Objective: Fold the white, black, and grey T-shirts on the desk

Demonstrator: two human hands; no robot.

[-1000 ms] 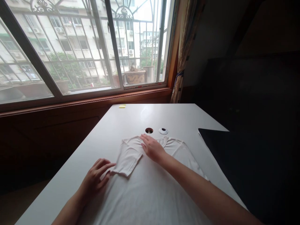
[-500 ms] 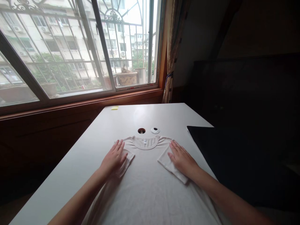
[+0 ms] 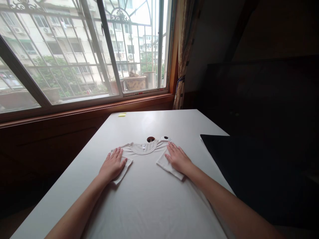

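Observation:
A white T-shirt (image 3: 149, 192) lies spread on the white table (image 3: 67, 186), its round neckline pointing away from me. Both short sleeves are folded inward over the front of the shirt. My left hand (image 3: 112, 164) rests flat on the left sleeve near the shoulder, fingers stretched out. On the other side, my right hand (image 3: 178, 157) presses flat on the right sleeve (image 3: 169, 168), its fingers extended too. The lower part of the shirt runs out of view at the bottom, between my forearms.
Beyond the collar are a round hole (image 3: 151, 139) in the tabletop and a white ring-shaped cover (image 3: 165, 138). A yellow sticky note (image 3: 122, 115) lies at the far left corner. Something flat and black (image 3: 239, 166) covers the right edge. A window (image 3: 139, 49) and curtain (image 3: 181, 66) stand behind.
Both hands and the shirt have shifted to the left and slightly away from me. The collar now reaches the edge of the hole and the ring-shaped cover.

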